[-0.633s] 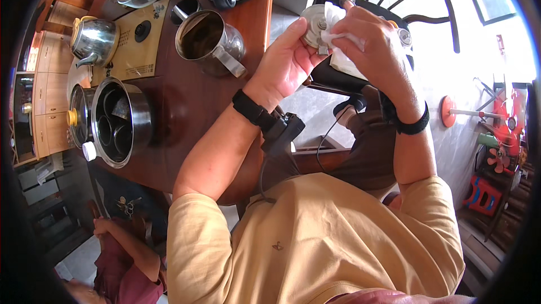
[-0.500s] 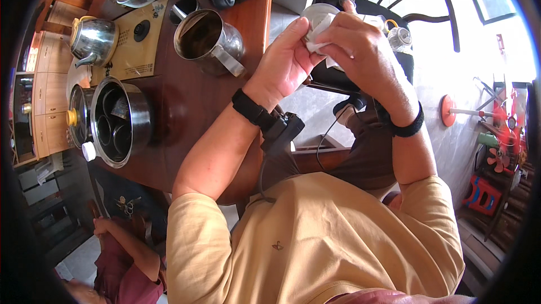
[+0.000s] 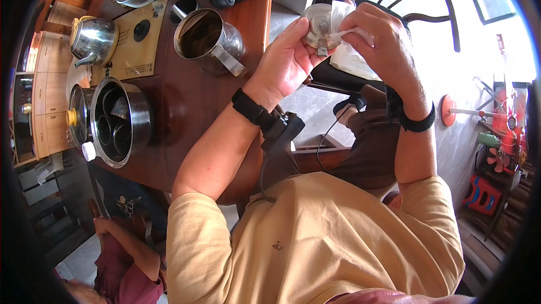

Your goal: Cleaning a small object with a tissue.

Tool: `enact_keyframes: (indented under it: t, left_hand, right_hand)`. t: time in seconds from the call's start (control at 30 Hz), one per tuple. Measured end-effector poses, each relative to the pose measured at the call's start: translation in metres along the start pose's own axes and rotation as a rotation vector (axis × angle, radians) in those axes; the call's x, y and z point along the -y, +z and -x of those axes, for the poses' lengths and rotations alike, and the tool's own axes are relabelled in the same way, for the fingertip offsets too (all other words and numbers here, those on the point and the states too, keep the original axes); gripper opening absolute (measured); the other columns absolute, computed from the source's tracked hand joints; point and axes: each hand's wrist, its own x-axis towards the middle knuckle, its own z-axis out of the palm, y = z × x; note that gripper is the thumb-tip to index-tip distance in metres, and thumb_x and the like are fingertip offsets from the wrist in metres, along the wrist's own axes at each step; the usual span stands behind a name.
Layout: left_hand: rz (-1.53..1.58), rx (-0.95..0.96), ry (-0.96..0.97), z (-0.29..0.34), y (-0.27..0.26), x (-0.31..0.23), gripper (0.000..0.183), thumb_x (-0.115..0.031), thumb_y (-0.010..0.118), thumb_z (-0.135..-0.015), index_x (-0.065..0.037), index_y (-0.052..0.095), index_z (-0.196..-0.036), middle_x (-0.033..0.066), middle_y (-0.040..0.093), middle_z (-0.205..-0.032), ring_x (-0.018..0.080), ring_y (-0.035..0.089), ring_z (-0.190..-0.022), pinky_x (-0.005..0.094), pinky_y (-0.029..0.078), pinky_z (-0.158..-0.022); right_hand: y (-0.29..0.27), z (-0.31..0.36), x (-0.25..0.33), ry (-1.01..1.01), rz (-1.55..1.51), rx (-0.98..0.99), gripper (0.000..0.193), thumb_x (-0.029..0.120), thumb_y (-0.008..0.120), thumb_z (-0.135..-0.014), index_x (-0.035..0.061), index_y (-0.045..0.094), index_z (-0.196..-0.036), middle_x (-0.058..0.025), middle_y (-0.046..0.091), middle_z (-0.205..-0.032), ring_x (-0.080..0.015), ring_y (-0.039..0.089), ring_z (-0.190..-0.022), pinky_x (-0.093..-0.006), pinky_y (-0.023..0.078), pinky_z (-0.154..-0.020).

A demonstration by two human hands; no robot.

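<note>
Past the table's right edge, my left hand [image 3: 282, 67] holds a round metal lid [image 3: 322, 19] with a small tab at its near rim. The thumb lies on the lid's edge and its flat face shows. My right hand [image 3: 383, 44] pinches a crumpled white tissue [image 3: 339, 14] beside the lid, part of it reaching the lid's right side. Nearest to my left hand on the table is a stainless steel pitcher [image 3: 231, 42], its top open and its handle toward me.
On the wooden table [image 3: 174, 129] stand a steel pot [image 3: 143, 126] with cups inside, a metal kettle [image 3: 93, 39], a dark cup [image 3: 183, 6] and a tea tray. A black chair [image 3: 453, 16] with a plastic bag [image 3: 352, 62] is ahead. Another person [image 3: 124, 264] sits lower left.
My right hand has drawn up and to the right with the tissue, uncovering the lid's face. My left hand keeps its place and hold.
</note>
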Motion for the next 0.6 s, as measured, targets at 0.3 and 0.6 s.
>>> enact_keyframes:
  t: [0.3,0.6]
  left_hand:
    - [0.025,-0.006,-0.016,0.0011,-0.0006,-0.0022,0.035,-0.029,0.045,-0.102,-0.004,0.051,-0.127,0.0092,0.061,-0.123,0.0194,0.060,-0.112,0.0380,0.047,-0.100]
    - [-0.074,0.069,-0.043,0.0036,0.0086,0.0011,0.032,-0.027,0.050,-0.101,-0.007,0.051,-0.126,0.0061,0.062,-0.118,0.0162,0.061,-0.108,0.0344,0.050,-0.094]
  right_hand:
    - [0.0056,0.0015,0.0008,-0.112,0.011,0.072,0.010,0.006,0.070,-0.077,0.0032,0.064,-0.084,-0.0092,0.062,-0.080,-0.0298,0.065,-0.078,-0.0384,0.053,-0.073]
    - [0.0083,-0.0038,-0.0066,0.017,-0.068,-0.203,0.015,0.008,0.069,-0.080,0.0048,0.067,-0.094,-0.0120,0.065,-0.087,-0.0292,0.067,-0.080,-0.0357,0.053,-0.072]
